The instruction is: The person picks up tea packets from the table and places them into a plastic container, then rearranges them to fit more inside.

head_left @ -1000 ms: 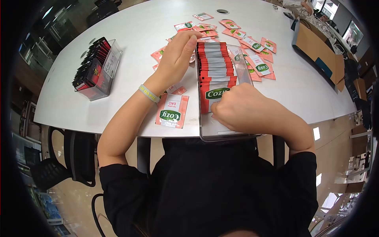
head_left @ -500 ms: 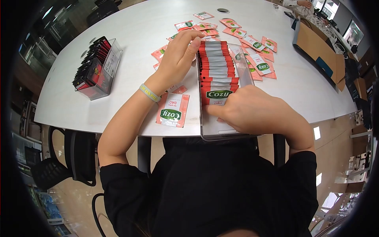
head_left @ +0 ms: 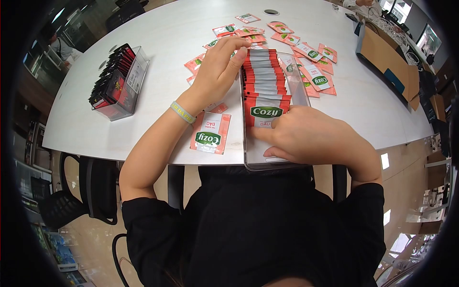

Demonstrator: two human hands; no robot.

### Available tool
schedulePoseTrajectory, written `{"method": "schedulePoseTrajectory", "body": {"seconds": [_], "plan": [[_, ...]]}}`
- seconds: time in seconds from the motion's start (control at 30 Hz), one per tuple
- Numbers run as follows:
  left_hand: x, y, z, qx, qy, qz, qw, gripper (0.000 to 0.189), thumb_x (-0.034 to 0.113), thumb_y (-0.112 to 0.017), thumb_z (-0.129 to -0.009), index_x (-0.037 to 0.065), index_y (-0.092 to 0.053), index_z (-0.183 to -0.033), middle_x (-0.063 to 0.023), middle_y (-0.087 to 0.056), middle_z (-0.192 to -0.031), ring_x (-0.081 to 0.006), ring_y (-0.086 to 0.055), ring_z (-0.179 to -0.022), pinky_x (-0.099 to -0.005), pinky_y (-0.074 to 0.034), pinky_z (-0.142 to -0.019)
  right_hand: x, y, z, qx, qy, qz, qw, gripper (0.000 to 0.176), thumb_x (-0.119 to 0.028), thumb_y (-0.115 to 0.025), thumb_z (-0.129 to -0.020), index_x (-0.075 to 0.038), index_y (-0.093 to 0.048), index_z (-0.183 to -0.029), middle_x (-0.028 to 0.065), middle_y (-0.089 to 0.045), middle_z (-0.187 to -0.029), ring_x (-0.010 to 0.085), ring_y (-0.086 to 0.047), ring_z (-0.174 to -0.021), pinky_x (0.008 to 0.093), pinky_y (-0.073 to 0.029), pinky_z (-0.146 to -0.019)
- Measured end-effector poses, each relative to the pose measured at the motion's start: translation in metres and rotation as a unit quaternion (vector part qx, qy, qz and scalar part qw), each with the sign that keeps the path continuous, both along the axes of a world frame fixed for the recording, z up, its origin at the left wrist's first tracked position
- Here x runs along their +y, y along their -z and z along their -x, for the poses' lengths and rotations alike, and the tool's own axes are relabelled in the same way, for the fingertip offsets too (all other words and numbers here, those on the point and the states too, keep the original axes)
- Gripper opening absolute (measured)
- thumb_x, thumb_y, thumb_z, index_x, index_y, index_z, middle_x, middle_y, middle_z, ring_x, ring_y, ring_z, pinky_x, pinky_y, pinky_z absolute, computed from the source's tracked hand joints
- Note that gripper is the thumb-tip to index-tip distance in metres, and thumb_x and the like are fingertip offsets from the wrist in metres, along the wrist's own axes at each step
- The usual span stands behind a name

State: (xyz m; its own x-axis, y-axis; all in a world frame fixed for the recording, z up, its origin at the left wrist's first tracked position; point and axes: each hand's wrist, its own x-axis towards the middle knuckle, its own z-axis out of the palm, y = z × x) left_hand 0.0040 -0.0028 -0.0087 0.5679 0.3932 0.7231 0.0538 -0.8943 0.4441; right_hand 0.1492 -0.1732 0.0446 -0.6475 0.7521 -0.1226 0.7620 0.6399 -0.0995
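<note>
A clear plastic box [head_left: 246, 155] stands at the table's near edge, with a row of red-and-silver Cozy tea sachets [head_left: 266, 88] packed in it. My left hand [head_left: 221, 64] rests by the box's far left corner, fingers stretched toward its far end and thumb apart; the fingertips are partly hidden. Inside the near part of the box is my right hand [head_left: 311, 136], its index finger against the lower part of the front sachet [head_left: 265, 112]. The right thumb is held away from the index finger. One loose peach tea sachet [head_left: 210, 133] lies left of the box.
Several loose sachets [head_left: 315, 76] are scattered beyond and right of the box. Another clear box [head_left: 128, 98] with dark sachets stands at the left. An open cardboard box [head_left: 387, 62] sits at the right edge, near cables [head_left: 382, 31]. A person's hand [head_left: 366, 2] shows at top right.
My right thumb has moved down, away from the index finger and the front sachet. My left hand stays nearly the same. Someone has come into view at the far left.
</note>
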Motion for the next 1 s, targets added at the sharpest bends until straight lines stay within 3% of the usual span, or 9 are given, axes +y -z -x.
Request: {"method": "schedulePoseTrajectory", "body": {"seconds": [0.1, 0.3, 0.43, 0.57, 1.0], "plan": [[-0.001, -0.002, 0.002, 0.042, -0.011, -0.009, 0.999, 0.048, 0.038, -0.028, -0.098, 0.0, -0.055, -0.111, -0.0166, -0.054, -0.113, -0.0283, -0.051, -0.109, -0.034, -0.037, -0.095, 0.001, 0.001, -0.002, 0.043, 0.003, 0.023, 0.999, 0.028, -0.021, -0.065, -0.079, 0.003, -0.058, -0.092, 0.0162, -0.061, -0.064, 0.0321, -0.063, -0.064, 0.0408, -0.05, -0.062], [0.002, 0.0, 0.0, 0.045, -0.014, -0.018, 0.999, 0.043, 0.034, -0.033, -0.097, 0.0, -0.055, -0.109, -0.0164, -0.055, -0.112, -0.0282, -0.051, -0.108, -0.0352, -0.037, -0.095, 0.002, 0.001, -0.006, 0.041, -0.001, 0.049, 0.998, 0.028, -0.022, -0.066, -0.079, 0.003, -0.056, -0.088, 0.0176, -0.061, -0.066, 0.0341, -0.063, -0.067, 0.0406, -0.05, -0.062], [-0.004, -0.002, -0.001, 0.015, 0.023, 0.044, 0.999, 0.036, 0.03, -0.038, -0.095, 0.0, -0.054, -0.107, -0.0165, -0.055, -0.107, -0.0306, -0.052, -0.105, -0.0382, -0.038, -0.093, 0.0, -0.007, -0.004, 0.026, 0.006, 0.038, 0.999, 0.028, -0.027, -0.067, -0.078, -0.001, -0.057, -0.083, 0.016, -0.061, -0.067, 0.0341, -0.062, -0.068, 0.0407, -0.049, -0.064], [-0.001, 0.001, 0.0, 0.014, 0.005, -0.004, 1.0, 0.029, 0.026, -0.043, -0.093, 0.001, -0.054, -0.102, -0.017, -0.055, -0.104, -0.0334, -0.052, -0.099, -0.0398, -0.039, -0.088, -0.004, -0.016, -0.001, 0.024, -0.004, 0.007, 1.0, 0.031, -0.031, -0.067, -0.077, -0.002, -0.055, -0.079, 0.0134, -0.06, -0.069, 0.0321, -0.06, -0.069, 0.0399, -0.046, -0.069], [-0.002, 0.0, 0.001, 0.015, 0.009, -0.029, 0.999, 0.033, 0.03, -0.039, -0.094, 0.002, -0.054, -0.104, -0.0149, -0.055, -0.103, -0.0316, -0.052, -0.096, -0.0387, -0.04, -0.084, 0.0, -0.009, -0.001, 0.001, 0.005, 0.024, 1.0, 0.033, -0.033, -0.068, -0.075, -0.004, -0.056, -0.086, 0.009, -0.058, -0.072, 0.029, -0.057, -0.07, 0.0365, -0.038, -0.077]]}}
